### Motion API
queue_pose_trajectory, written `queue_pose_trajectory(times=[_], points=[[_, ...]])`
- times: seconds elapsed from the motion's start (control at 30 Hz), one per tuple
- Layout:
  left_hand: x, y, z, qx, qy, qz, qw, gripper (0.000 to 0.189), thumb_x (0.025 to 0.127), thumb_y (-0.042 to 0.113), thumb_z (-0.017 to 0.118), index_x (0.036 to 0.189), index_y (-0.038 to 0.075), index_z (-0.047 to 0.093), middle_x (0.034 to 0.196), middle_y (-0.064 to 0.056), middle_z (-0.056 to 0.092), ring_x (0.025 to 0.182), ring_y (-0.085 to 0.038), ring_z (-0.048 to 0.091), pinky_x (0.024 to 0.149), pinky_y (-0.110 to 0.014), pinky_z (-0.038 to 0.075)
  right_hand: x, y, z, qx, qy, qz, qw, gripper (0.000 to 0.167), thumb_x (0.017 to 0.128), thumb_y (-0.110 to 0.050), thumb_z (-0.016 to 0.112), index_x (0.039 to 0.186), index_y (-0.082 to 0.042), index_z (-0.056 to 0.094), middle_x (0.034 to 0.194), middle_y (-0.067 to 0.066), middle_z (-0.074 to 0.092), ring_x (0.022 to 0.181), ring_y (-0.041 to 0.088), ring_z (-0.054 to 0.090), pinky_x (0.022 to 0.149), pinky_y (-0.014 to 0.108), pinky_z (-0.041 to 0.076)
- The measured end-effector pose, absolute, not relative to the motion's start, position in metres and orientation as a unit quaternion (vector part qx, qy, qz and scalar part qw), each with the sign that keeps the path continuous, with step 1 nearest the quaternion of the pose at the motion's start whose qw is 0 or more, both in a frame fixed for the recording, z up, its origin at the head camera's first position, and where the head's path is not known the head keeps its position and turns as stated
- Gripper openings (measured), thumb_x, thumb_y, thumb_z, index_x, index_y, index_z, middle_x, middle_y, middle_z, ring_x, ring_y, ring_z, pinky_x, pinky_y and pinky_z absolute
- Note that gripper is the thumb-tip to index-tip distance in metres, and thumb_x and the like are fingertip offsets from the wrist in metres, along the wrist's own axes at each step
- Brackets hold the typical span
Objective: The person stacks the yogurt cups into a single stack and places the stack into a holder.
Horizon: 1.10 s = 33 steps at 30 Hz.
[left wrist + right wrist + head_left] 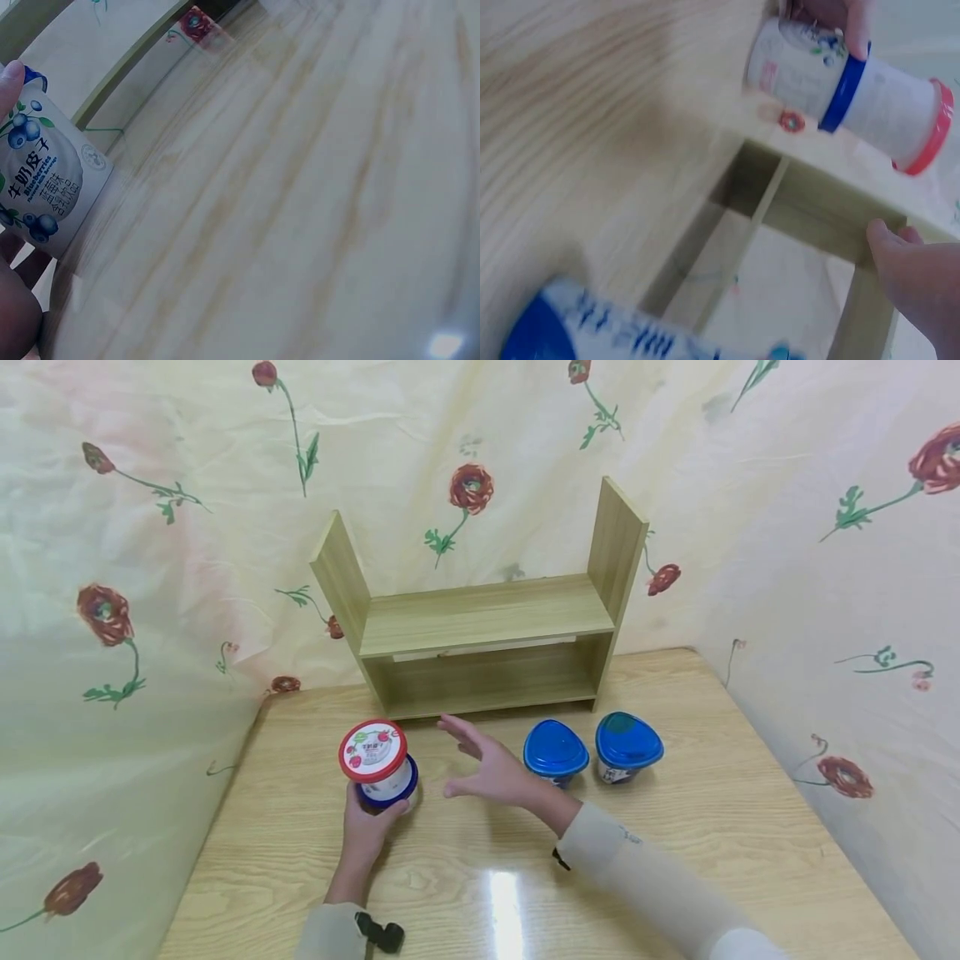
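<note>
My left hand grips a white yogurt cup with a blue rim standing on the wooden table. A red-lidded cup is stacked on top of it. In the left wrist view the held cup shows a blueberry print, with my thumb at its top edge. The right wrist view shows the blue-rimmed cup and the red-rimmed cup joined end to end. My right hand hovers just right of the stack, fingers spread and holding nothing.
Two blue-lidded cups stand side by side to the right of my right hand. A small two-tier wooden shelf sits at the table's back against floral fabric walls. One blue-lidded cup fills the right wrist view's lower left.
</note>
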<state>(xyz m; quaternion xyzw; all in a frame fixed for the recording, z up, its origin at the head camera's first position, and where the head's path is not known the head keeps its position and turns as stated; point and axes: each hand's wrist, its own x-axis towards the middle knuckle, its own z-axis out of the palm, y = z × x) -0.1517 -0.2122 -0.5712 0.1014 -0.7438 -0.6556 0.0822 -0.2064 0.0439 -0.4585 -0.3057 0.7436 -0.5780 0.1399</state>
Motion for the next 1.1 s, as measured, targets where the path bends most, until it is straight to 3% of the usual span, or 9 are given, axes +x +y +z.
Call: queue_pose_trajectory(times=[0.13, 0.27, 0.4, 0.47, 0.67, 0.87, 1.1], points=[[-0.153, -0.212, -0.571, 0.107, -0.745, -0.654, 0.077, 0.105, 0.078, 0.016, 0.088, 0.158, 0.009, 0.02, 0.154, -0.019, 0.035, 0.145, -0.038, 0.029, 0.12, -0.054, 0.023, -0.207, 0.07, -0.453, -0.311, 0.745, -0.575, 0.135, 0.1, 0.081, -0.028, 0.086, 0.16, -0.022, 0.026, 0.161, -0.002, 0.034, 0.149, 0.021, 0.029, 0.12, 0.041, 0.029], [-0.153, -0.213, -0.573, 0.109, -0.744, -0.656, 0.068, 0.107, 0.079, 0.021, 0.088, 0.159, 0.011, 0.019, 0.155, -0.016, 0.033, 0.145, -0.037, 0.029, 0.12, -0.054, 0.024, -0.209, 0.098, -0.449, -0.321, 0.738, -0.582, 0.115, 0.102, 0.079, -0.037, 0.085, 0.16, -0.014, 0.027, 0.161, 0.005, 0.034, 0.15, 0.026, 0.027, 0.12, 0.046, 0.026], [-0.153, -0.214, -0.572, 0.103, -0.742, -0.659, 0.069, 0.106, 0.079, 0.022, 0.088, 0.159, 0.012, 0.018, 0.156, -0.016, 0.033, 0.145, -0.037, 0.029, 0.12, -0.055, 0.024, -0.214, 0.123, -0.446, -0.313, 0.759, -0.563, 0.096, 0.104, 0.077, -0.056, 0.079, 0.159, -0.017, 0.03, 0.162, 0.005, 0.032, 0.149, 0.031, 0.027, 0.12, 0.052, 0.025], [-0.153, -0.214, -0.572, 0.102, -0.743, -0.658, 0.07, 0.106, 0.08, 0.022, 0.088, 0.159, 0.012, 0.018, 0.156, -0.016, 0.033, 0.145, -0.037, 0.029, 0.12, -0.055, 0.024, -0.215, 0.134, -0.445, -0.295, 0.774, -0.553, 0.094, 0.102, 0.077, -0.058, 0.079, 0.159, -0.02, 0.031, 0.163, 0.005, 0.029, 0.149, 0.036, 0.026, 0.119, 0.056, 0.024], [-0.153, -0.216, -0.574, 0.104, -0.742, -0.659, 0.068, 0.108, 0.079, 0.022, 0.089, 0.159, 0.011, 0.017, 0.157, -0.017, 0.032, 0.147, -0.037, 0.027, 0.121, -0.054, 0.022, -0.216, 0.157, -0.449, -0.234, 0.81, -0.531, 0.091, 0.089, 0.084, -0.035, 0.083, 0.158, -0.027, 0.033, 0.164, 0.001, 0.026, 0.15, 0.037, 0.022, 0.116, 0.065, 0.025], [-0.152, -0.215, -0.573, 0.105, -0.743, -0.659, 0.062, 0.108, 0.079, 0.024, 0.089, 0.16, 0.012, 0.017, 0.158, -0.016, 0.031, 0.147, -0.037, 0.027, 0.121, -0.054, 0.022, -0.215, 0.168, -0.455, -0.222, 0.83, -0.508, 0.052, 0.077, 0.091, -0.014, 0.076, 0.157, -0.02, 0.037, 0.164, 0.006, 0.027, 0.15, 0.038, 0.022, 0.112, 0.068, 0.029], [-0.151, -0.214, -0.571, 0.106, -0.74, -0.661, 0.064, 0.109, 0.079, 0.025, 0.088, 0.16, 0.013, 0.016, 0.158, -0.016, 0.03, 0.148, -0.036, 0.026, 0.121, -0.054, 0.022, -0.216, 0.175, -0.463, -0.217, 0.845, -0.488, 0.035, 0.075, 0.092, -0.02, 0.075, 0.156, -0.014, 0.036, 0.163, 0.01, 0.027, 0.15, 0.04, 0.02, 0.112, 0.072, 0.023]])
